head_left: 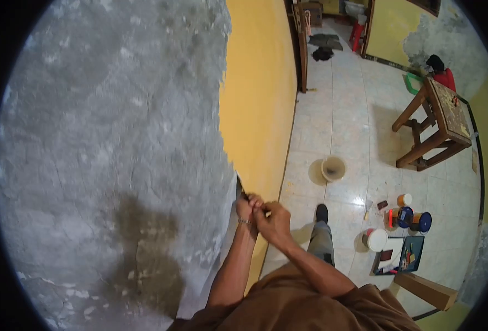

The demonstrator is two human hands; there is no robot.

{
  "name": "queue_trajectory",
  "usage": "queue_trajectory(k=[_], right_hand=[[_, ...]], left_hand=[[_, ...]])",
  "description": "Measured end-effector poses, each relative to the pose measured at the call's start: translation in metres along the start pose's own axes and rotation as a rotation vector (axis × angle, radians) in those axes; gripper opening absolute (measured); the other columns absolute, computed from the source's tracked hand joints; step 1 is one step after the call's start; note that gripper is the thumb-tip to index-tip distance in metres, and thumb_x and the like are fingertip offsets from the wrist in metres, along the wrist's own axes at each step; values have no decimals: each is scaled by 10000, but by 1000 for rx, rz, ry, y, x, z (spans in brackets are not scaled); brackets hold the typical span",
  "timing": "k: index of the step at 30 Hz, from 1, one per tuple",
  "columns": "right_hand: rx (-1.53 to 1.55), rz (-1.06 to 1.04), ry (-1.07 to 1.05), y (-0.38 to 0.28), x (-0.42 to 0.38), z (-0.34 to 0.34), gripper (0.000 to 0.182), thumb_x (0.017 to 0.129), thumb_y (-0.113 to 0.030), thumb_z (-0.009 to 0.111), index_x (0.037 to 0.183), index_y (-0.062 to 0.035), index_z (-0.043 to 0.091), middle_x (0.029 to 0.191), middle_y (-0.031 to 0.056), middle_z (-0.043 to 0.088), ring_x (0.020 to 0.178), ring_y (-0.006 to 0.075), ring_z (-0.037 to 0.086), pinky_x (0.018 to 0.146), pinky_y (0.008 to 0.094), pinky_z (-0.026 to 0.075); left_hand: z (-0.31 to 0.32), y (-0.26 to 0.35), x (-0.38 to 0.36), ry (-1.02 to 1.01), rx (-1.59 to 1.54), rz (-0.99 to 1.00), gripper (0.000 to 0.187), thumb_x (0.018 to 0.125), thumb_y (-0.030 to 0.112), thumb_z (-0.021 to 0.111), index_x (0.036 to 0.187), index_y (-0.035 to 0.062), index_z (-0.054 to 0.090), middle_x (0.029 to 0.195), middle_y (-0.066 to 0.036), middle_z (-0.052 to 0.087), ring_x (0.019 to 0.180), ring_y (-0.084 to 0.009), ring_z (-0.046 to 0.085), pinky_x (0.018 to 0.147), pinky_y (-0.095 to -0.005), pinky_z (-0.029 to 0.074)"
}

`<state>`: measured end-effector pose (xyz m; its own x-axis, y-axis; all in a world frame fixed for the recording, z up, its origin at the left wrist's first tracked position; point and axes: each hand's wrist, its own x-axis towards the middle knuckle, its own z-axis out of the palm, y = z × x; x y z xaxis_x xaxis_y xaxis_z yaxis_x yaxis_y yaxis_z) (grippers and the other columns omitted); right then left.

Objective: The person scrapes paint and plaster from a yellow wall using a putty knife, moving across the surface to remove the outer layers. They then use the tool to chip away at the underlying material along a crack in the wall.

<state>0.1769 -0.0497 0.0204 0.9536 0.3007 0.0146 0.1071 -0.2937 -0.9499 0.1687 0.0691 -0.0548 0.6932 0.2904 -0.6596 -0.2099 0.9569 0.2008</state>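
My left hand point(245, 209), with a bracelet or watch at its wrist, is closed around a dark, flat scraper point(240, 190), its blade end at the wall. The scraper touches the ragged border where yellow paint point(258, 99) meets bare grey plaster point(117, 110). Right beside it, my right hand point(273, 222) is closed, its fingertips meeting the left fingers. What those right fingers pinch, if anything, is hidden.
On the tiled floor stand a bucket point(333, 168), a white tub point(376, 240), blue-lidded cans point(421, 222) and a tool tray point(411, 255). A cardboard box point(427, 291) lies nearby. A wooden stool point(440, 118) stands farther right, near a person in red point(445, 79).
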Motion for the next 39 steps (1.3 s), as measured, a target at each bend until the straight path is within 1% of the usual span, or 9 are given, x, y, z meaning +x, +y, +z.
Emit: queue_trajectory(k=[2, 8, 10, 15, 20, 29, 33, 36, 39], right_hand=[[125, 83, -40, -4, -2, -16, 209, 755, -151, 678, 823, 45, 656, 775, 190, 633, 680, 289, 643, 608, 351, 503], [32, 83, -72, -9, 3, -3, 207, 761, -152, 667, 822, 45, 660, 794, 205, 648, 711, 289, 655, 649, 356, 512], [155, 95, -46, -3, -5, -13, 214, 762, -168, 666, 820, 37, 662, 802, 211, 649, 731, 310, 656, 667, 369, 509], [21, 75, -95, 5, 11, 8, 280, 786, -234, 640, 837, 40, 663, 815, 232, 642, 755, 340, 648, 687, 367, 498], [8, 139, -133, 27, -4, -22, 298, 794, -246, 649, 856, 45, 656, 810, 224, 645, 730, 318, 645, 656, 371, 496], [-14, 182, -223, 14, -40, 1, 230, 798, -163, 629, 864, 57, 645, 867, 238, 632, 832, 339, 640, 737, 380, 494], [241, 270, -145, 22, -13, 19, 245, 800, -192, 644, 850, 47, 651, 798, 219, 646, 757, 303, 659, 695, 362, 505], [-50, 195, -197, 26, -24, -4, 245, 797, -185, 657, 855, 53, 651, 822, 211, 655, 749, 271, 665, 670, 342, 511], [74, 172, -168, 30, -29, 4, 236, 786, -163, 674, 852, 61, 646, 807, 196, 656, 730, 243, 657, 647, 331, 516]], left_hand=[[3, -13, 1, 28, 154, 128, 263, 908, 161, 346, 653, 108, 378, 499, 0, 356, 424, -132, 359, 423, -256, 355], [1, 2, -6, 49, 14, -15, 312, 906, 278, 383, 643, 111, 377, 479, 0, 353, 429, -142, 382, 423, -270, 352], [26, -16, -20, 108, 161, 129, 295, 903, 251, 363, 644, 111, 369, 481, -3, 349, 428, -146, 370, 421, -275, 354], [-13, 8, 12, 46, 269, 44, 239, 814, 117, 342, 577, 104, 362, 515, -45, 403, 468, -172, 391, 440, -309, 358], [-20, -36, 9, 112, 217, 104, 371, 935, 281, 282, 631, 88, 374, 514, -36, 381, 488, -176, 428, 456, -300, 391], [-48, -16, -29, 322, 489, 180, 342, 948, 216, 295, 673, 58, 424, 544, -72, 452, 527, -229, 486, 519, -368, 457], [-51, -5, 18, 368, 269, -15, 295, 930, 222, 354, 680, 79, 416, 522, -41, 413, 426, -166, 414, 442, -302, 417], [-37, -24, -6, 244, 274, 171, 291, 942, 236, 356, 696, 86, 397, 519, -18, 368, 393, -138, 362, 416, -299, 394], [-34, -16, -16, 223, 81, 83, 285, 958, 253, 345, 716, 110, 388, 510, 2, 337, 408, -123, 359, 430, -284, 391]])
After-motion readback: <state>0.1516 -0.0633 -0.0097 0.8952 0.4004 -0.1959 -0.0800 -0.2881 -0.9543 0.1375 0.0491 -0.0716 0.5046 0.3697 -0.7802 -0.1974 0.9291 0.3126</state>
